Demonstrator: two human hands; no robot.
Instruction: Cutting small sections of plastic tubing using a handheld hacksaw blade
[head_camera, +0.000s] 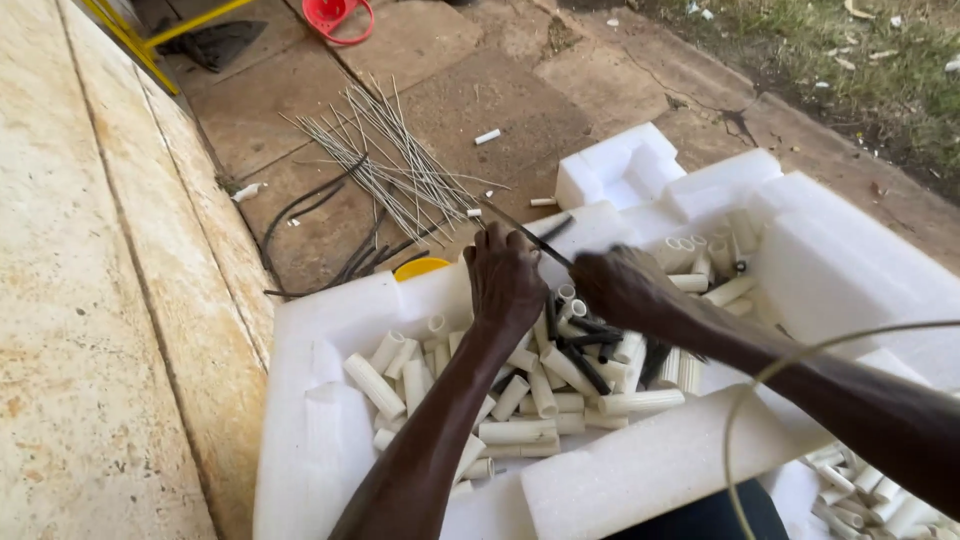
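- A thin curved wire (760, 385) arcs nearest the lens, crossing over the right forearm.
- The white foam tray (320, 400) holds a heap of short white tube pieces (520, 432) mixed with black ones (590, 345).
- The left hand (505, 280) hovers over the heap, fingers curled together around a thin dark rod (530, 238) — the rod slants up and away over the tray's far rim.
- The right hand (625, 285) is blurred; whether its fingers grip anything cannot be told.
- Beyond the tray, a bundle of thin metal rods (400, 165) lies on the concrete floor (500, 100), beside black cables (310, 215).
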